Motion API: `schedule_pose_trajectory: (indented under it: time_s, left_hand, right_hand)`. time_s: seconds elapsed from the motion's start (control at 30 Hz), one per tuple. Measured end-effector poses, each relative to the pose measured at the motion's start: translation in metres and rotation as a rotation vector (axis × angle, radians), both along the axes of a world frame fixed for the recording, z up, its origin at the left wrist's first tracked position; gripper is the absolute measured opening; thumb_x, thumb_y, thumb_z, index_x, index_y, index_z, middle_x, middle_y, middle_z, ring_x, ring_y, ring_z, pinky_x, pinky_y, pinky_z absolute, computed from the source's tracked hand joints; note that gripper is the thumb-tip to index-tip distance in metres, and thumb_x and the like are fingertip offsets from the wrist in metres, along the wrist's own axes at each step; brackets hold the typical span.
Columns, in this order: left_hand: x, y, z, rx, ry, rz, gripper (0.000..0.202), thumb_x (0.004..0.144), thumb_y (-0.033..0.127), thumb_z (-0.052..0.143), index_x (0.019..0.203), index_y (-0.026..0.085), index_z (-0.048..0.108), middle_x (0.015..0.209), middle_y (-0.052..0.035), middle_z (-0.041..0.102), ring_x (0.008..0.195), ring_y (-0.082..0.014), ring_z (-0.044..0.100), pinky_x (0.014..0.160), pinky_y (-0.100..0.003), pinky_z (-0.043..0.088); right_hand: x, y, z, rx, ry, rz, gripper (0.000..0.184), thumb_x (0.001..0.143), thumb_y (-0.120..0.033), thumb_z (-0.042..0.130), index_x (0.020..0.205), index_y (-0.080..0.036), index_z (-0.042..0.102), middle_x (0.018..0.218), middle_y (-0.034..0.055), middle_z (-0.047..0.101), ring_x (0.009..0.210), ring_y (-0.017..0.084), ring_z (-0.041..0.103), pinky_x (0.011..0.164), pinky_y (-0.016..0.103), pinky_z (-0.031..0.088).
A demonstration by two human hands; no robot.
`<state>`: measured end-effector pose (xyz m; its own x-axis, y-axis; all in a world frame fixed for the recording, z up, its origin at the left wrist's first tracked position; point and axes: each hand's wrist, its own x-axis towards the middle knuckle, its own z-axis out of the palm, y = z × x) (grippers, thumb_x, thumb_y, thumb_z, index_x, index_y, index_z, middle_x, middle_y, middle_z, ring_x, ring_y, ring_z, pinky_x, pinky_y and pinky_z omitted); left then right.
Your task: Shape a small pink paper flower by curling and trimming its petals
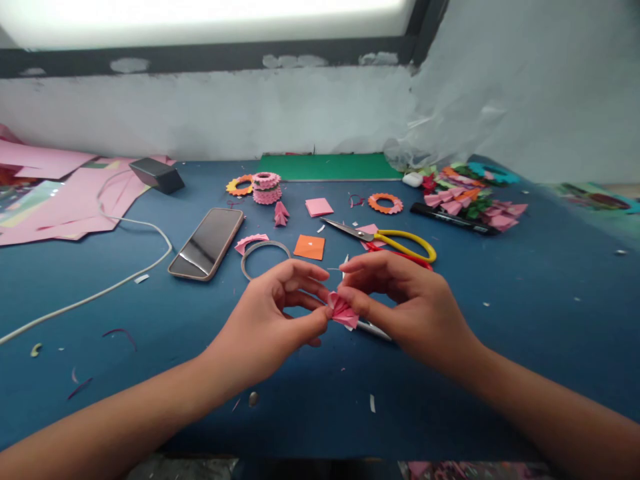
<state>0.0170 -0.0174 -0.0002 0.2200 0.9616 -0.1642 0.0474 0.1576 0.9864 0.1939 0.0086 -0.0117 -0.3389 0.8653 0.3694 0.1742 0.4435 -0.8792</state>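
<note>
Pink folded paper (343, 311) between both hands' fingertips

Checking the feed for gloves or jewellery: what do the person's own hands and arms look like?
Both the left hand and the right hand are bare: no gloves, rings, watch or bracelets visible. Both forearms are uncovered to the frame edge, no sleeves in view. Fingernails look short and unpainted. No markings visible.

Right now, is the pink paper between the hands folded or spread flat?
Folded. The pink paper piece shows pleated ridges fanning out, pinched between the left hand and right hand.
</note>
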Motion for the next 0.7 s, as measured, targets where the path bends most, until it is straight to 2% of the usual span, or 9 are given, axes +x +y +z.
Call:
schedule_pose_trajectory:
  time_s: [0.2, 0.33, 0.4, 0.57, 0.7]
  left_hand:
    - [0.000, 0.002, 0.003, -0.005, -0.032, 0.008, 0.024, 0.073, 0.029, 0.071, 0.092, 0.018, 0.060, 0.084, 0.0004, 0.062, 0.076, -0.0146, 0.063, 0.049, -0.019, 0.056]
    - [0.000, 0.004, 0.003, 0.018, 0.018, 0.020, 0.019, 0.074, 0.029, 0.070, 0.086, 0.016, 0.064, 0.081, -0.0012, 0.063, 0.077, -0.0155, 0.063, 0.048, -0.018, 0.055]
    - [-0.001, 0.004, 0.002, 0.037, 0.040, 0.013, 0.018, 0.074, 0.029, 0.069, 0.084, 0.015, 0.065, 0.081, -0.0022, 0.064, 0.076, -0.0160, 0.063, 0.048, -0.018, 0.055]
    - [-0.001, 0.004, 0.002, 0.037, 0.037, 0.007, 0.020, 0.073, 0.027, 0.071, 0.088, 0.016, 0.065, 0.080, -0.0013, 0.065, 0.072, -0.0144, 0.062, 0.048, -0.018, 0.055]
    - [-0.001, 0.003, 0.002, 0.038, 0.028, 0.003, 0.020, 0.075, 0.027, 0.069, 0.091, 0.017, 0.063, 0.080, -0.0010, 0.064, 0.072, -0.0139, 0.061, 0.048, -0.018, 0.055]
  right_hand:
    - [0.001, 0.000, 0.000, 0.070, -0.042, -0.045, 0.015, 0.078, -0.018, 0.066, 0.093, -0.020, 0.062, 0.077, -0.0018, 0.066, 0.066, 0.010, 0.065, 0.058, 0.019, 0.055]
    - [0.005, -0.001, 0.006, 0.186, -0.129, -0.122, 0.007, 0.080, -0.019, 0.064, 0.086, -0.021, 0.064, 0.077, -0.0011, 0.066, 0.064, 0.011, 0.062, 0.055, 0.020, 0.052]
    - [0.007, -0.002, 0.010, 0.222, -0.161, -0.114, 0.004, 0.080, -0.018, 0.063, 0.083, -0.021, 0.065, 0.076, -0.0012, 0.066, 0.064, 0.011, 0.060, 0.055, 0.020, 0.050]
    - [0.005, -0.003, 0.017, 0.139, -0.204, 0.027, 0.003, 0.079, -0.017, 0.066, 0.077, -0.019, 0.067, 0.067, -0.0027, 0.065, 0.058, 0.008, 0.056, 0.051, 0.018, 0.046]
    - [0.004, -0.003, 0.015, 0.096, -0.211, 0.041, 0.003, 0.077, -0.020, 0.068, 0.075, -0.018, 0.068, 0.064, -0.0020, 0.064, 0.055, 0.008, 0.055, 0.048, 0.019, 0.045]
